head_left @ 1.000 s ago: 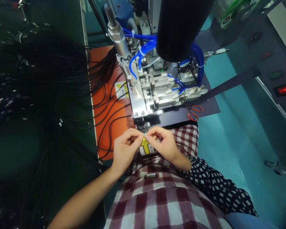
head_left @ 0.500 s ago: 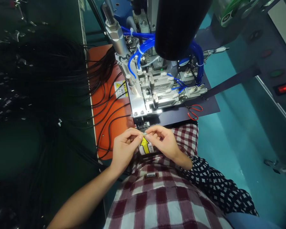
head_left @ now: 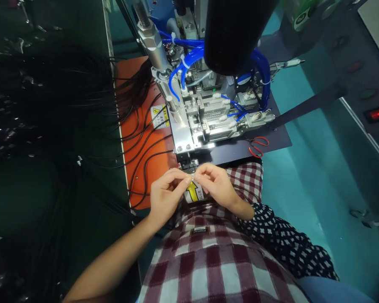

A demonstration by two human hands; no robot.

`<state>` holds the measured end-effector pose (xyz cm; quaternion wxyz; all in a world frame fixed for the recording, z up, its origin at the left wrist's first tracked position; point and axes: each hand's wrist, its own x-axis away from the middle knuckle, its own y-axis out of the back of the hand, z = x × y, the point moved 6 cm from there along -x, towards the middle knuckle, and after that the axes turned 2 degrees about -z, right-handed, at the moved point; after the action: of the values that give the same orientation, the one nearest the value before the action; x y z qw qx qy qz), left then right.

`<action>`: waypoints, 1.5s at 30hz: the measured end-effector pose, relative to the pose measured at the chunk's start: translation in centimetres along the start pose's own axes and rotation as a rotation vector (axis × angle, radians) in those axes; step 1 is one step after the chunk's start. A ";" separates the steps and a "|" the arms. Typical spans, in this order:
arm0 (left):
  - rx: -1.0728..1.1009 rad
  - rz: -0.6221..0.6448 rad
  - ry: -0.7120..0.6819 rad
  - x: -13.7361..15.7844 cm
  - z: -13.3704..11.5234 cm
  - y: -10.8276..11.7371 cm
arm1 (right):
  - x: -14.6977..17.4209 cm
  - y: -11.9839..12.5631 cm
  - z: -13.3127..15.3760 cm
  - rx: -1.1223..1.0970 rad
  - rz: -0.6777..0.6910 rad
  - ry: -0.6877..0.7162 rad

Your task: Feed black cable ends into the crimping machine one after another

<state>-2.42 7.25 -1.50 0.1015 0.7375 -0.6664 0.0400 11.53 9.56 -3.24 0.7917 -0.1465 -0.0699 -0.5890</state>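
Silvery tiny part (head_left: 193, 177) is being pinched narrowly by the left hand (head_left: 166, 192) and right hand (head_left: 217, 186); light, even pressure should be keeping it steady.

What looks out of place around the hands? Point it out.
Nothing looks plainly spilled or damaged. Slightly odd: the red-handled scissors lie loose on the dark plate beside the machine, beyond the right hand, where they could perhaps get knocked.

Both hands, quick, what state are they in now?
Left hand: closed, pinching a small piece, too tiny to identify.
Right hand: closed, fingertips pinched at the same piece.
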 end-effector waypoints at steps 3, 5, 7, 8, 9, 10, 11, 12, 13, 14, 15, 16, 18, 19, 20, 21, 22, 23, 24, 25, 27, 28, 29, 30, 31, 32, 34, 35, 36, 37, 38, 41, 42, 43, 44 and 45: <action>-0.040 0.082 0.038 -0.2 -0.1 -0.3 | -0.2 0.1 -0.5 -0.107 0.058 -0.107; -0.066 0.137 0.065 -0.5 -0.1 -0.3 | -0.5 0.5 -0.3 -0.096 0.048 -0.106; -0.168 0.147 0.000 -0.8 -0.5 0.0 | -0.9 1.1 -0.1 -0.074 0.027 -0.093; -0.255 0.132 -0.071 -1.0 -0.9 0.3 | -1.2 1.4 0.0 -0.060 0.017 -0.085; -0.357 0.114 -0.158 -1.1 -1.3 0.5 | -1.5 1.6 0.0 -0.046 0.009 -0.077; -0.460 0.098 -0.251 -1.3 -1.6 0.7 | -1.9 1.8 -0.1 -0.033 0.003 -0.072; -0.550 0.084 -0.344 -1.3 -1.9 0.8 | -2.3 2.0 -0.2 -0.020 -0.001 -0.069; -0.622 0.075 -0.428 -1.4 -2.0 0.8 | -2.7 2.1 -0.4 -0.008 -0.001 -0.068; -0.678 0.078 -0.499 -1.5 -2.0 0.8 | -3.1 2.1 -0.6 0.002 0.002 -0.069; -0.726 0.090 -0.563 -1.6 -1.9 0.7 | -3.4 2.1 -0.7 0.010 0.007 -0.070; -0.770 0.112 -0.621 -1.6 -1.7 0.6 | -3.6 2.1 -0.9 0.020 0.012 -0.069; -0.807 0.136 -0.676 -1.7 -1.4 0.5 | -3.8 2.2 -1.0 0.030 0.017 -0.068; -0.864 0.185 -0.767 -1.7 -1.0 0.2 | -4.0 2.3 -1.1 0.046 0.025 -0.066; -0.881 0.206 -0.796 -1.7 -0.8 0.2 | -4.1 2.4 -1.2 0.053 0.026 -0.068; -0.892 0.223 -0.805 -1.7 -0.6 0.2 | -4.1 2.4 -1.3 0.058 0.027 -0.071; -0.899 0.233 -0.797 -1.7 -0.4 0.2 | -4.1 2.5 -1.3 0.062 0.028 -0.074; -0.905 0.239 -0.778 -1.8 -0.3 0.2 | -4.0 2.6 -1.4 0.066 0.028 -0.074; -0.912 0.244 -0.757 -1.9 -0.1 0.3 | -4.1 2.7 -1.4 0.070 0.027 -0.072; -0.922 0.246 -0.744 -1.9 0.0 0.3 | -4.1 2.8 -1.4 0.073 0.027 -0.069; -0.935 0.245 -0.744 -1.9 0.0 0.4 | -4.1 2.8 -1.5 0.075 0.028 -0.067; -0.964 0.244 -0.770 -1.8 0.1 0.4 | -4.2 2.8 -1.6 0.077 0.036 -0.071; -0.975 0.243 -0.788 -1.7 0.1 0.4 | -4.2 2.8 -1.7 0.077 0.039 -0.075; -0.983 0.240 -0.802 -1.7 0.1 0.3 | -4.3 2.8 -1.8 0.076 0.039 -0.080; -0.988 0.237 -0.811 -1.7 0.1 0.3 | -4.3 2.8 -1.8 0.076 0.037 -0.086; -0.991 0.237 -0.815 -1.7 0.2 0.3 | -4.3 2.8 -1.8 0.075 0.033 -0.091; -0.993 0.237 -0.816 -1.7 0.2 0.3 | -4.3 2.8 -1.8 0.073 0.030 -0.094; -0.998 0.238 -0.819 -1.8 0.1 0.2 | -4.3 2.8 -1.8 0.075 0.026 -0.097; -0.997 0.238 -0.822 -1.8 0.0 0.2 | -4.3 2.8 -1.8 0.079 0.025 -0.096; -0.994 0.239 -0.826 -1.8 -0.1 0.2 | -4.3 2.9 -1.8 0.083 0.023 -0.095; -0.989 0.240 -0.829 -1.8 -0.2 0.2 | -4.3 2.9 -1.8 0.087 0.021 -0.095; -0.981 0.242 -0.831 -1.7 -0.3 0.2 | -4.3 2.9 -1.7 0.090 0.019 -0.096; -0.966 0.248 -0.830 -1.7 -0.4 0.2 | -4.3 2.9 -1.7 0.091 0.020 -0.104; -0.965 0.250 -0.828 -1.7 -0.4 0.2 | -4.3 2.9 -1.7 0.089 0.021 -0.106; -0.967 0.253 -0.826 -1.7 -0.4 0.2 | -4.3 2.9 -1.7 0.086 0.022 -0.107; -0.969 0.256 -0.823 -1.7 -0.4 0.2 | -4.3 2.9 -1.7 0.085 0.023 -0.108; -0.971 0.260 -0.820 -1.7 -0.3 0.2 | -4.3 2.9 -1.7 0.085 0.023 -0.109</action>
<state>-2.75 9.01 -1.50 0.1551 0.4763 -0.6774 -0.5388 12.91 13.69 -6.49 0.7988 -0.1456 -0.1362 -0.5676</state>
